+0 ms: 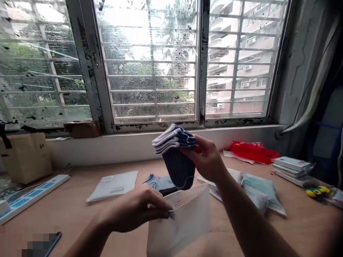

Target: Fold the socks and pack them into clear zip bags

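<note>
My right hand (207, 159) grips a stack of dark blue socks (178, 166) with pale grey cuffs, raised above the table. Below the socks, my left hand (142, 207) pinches the edge of a translucent plastic bag (184, 225), whose top side carries some faint printing. The socks hang just over the bag's upper edge, outside it. Behind the bag, more socks (160, 182), light blue, lie on the table, partly hidden by my left hand and the bag.
A flat white package (114, 185) lies left of centre. Filled plastic bags (264, 192), a red bag (253, 151), stacked boxes (292, 166) and yellow-handled scissors (318, 191) are on the right. A power strip (34, 196), a cardboard box (26, 157) and a phone (52, 244) stand left.
</note>
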Tool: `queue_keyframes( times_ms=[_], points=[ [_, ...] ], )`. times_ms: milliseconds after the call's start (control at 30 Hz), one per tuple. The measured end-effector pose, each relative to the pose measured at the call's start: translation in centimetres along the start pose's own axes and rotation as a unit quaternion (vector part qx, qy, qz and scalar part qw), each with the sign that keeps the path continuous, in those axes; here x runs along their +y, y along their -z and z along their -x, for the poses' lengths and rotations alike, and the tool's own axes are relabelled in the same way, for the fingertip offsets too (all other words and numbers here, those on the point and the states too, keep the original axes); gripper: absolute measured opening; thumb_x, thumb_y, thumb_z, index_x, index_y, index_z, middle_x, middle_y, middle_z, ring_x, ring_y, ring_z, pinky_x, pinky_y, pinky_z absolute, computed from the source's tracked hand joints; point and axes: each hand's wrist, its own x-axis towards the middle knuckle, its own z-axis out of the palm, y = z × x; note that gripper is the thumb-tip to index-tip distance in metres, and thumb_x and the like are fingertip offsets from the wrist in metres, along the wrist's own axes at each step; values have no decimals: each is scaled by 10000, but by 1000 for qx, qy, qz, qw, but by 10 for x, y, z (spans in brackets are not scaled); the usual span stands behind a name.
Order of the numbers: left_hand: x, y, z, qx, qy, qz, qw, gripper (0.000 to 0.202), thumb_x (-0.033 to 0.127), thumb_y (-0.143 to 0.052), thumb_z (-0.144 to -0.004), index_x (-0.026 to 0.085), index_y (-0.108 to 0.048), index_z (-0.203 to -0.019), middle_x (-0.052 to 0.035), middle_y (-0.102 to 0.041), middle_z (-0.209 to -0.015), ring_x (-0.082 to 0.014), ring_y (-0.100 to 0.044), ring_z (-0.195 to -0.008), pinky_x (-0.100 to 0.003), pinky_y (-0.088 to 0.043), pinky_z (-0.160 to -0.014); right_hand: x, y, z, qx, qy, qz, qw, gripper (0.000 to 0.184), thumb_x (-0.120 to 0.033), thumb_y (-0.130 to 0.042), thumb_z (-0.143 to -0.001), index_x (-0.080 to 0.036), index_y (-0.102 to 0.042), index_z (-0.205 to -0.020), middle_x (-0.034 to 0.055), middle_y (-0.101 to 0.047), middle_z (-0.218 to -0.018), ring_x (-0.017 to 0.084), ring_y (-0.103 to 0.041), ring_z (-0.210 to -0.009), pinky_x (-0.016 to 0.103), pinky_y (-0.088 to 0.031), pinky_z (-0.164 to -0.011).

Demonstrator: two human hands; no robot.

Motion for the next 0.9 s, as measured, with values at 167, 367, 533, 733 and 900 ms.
queue_keyframes(
  times_ms=[167, 367, 533, 733, 900],
  points=[
    [0, 0, 0, 60, 35, 15, 997, 287, 361, -531, -958, 226, -784, -942, -26, -715, -798, -158, -604, -712, -209, -426, -606, 3, -11, 5, -49, 24, -1, 999, 248, -396, -702, -816, -166, -658, -897, -10, -550, -715, 119, -499, -668, 219, -423, -593],
    [-4, 9, 3, 150, -10, -46, 988, 341, 392, -528, -956, 178, -775, -857, -42, -659, -749, -140, -547, -678, -204, -425, -589, 4, -10, 6, -98, 21, 6, 995, 199, -382, -621, -883, -189, -574, -867, -27, -517, -739, 111, -452, -680, 220, -411, -628],
    [-6, 14, 7, 218, -7, -58, 974, 327, 391, -594, -921, 165, -758, -751, -47, -670, -775, -140, -578, -691, -217, -462, -636, 1, -3, 6, -180, -36, 52, 982, 160, -343, -545, -930, -212, -533, -1022, -6, -559, -881, 140, -488, -804, 254, -441, -767],
    [-8, 17, 11, 232, 5, -36, 972, 269, 396, -622, -902, 189, -791, -871, -61, -693, -884, -162, -631, -778, -220, -481, -673, 1, 8, 5, -324, -86, 129, 933, 187, -278, -623, -863, -209, -531, -1010, -18, -575, -843, 136, -482, -748, 235, -429, -688],
    [-9, 18, 13, 233, 27, -69, 970, 169, 319, -658, -864, 201, -754, -791, -18, -674, -833, -136, -621, -741, -201, -458, -670, 1, 10, 3, -341, -105, 133, 925, 204, -215, -650, -818, -188, -590, -1011, 6, -641, -926, 153, -534, -799, 254, -456, -741]
  ],
)
